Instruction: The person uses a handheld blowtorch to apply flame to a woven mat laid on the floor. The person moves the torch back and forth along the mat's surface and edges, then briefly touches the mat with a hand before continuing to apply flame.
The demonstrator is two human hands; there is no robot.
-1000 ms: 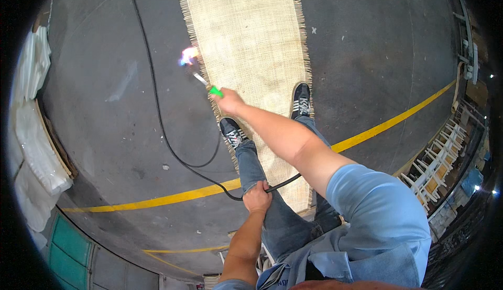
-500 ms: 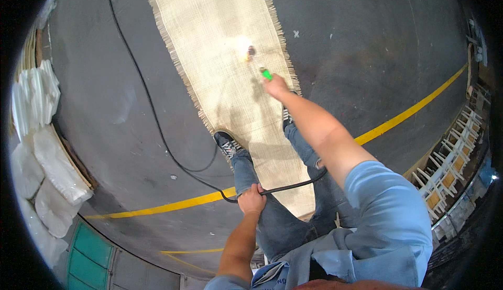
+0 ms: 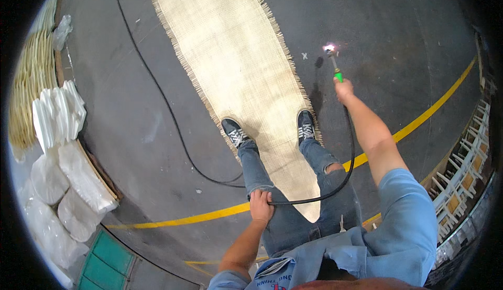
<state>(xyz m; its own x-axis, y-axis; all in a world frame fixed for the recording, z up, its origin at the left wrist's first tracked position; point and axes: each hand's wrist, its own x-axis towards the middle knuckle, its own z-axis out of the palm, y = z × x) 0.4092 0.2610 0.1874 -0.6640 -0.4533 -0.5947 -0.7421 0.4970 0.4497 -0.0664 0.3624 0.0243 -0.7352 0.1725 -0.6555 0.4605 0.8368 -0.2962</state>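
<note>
Torch [image 3: 333, 62] flame now off frayed woven mat [image 3: 236, 65]; hands clenched on handle, rubber hose [image 3: 309, 198].

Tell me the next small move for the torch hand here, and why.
Probably swing the right hand back left so the lit torch meets the woven mat's frayed right edge. The flame now sits over bare concrete floor, off the mat, while the left hand holds the black hose clear.
</note>
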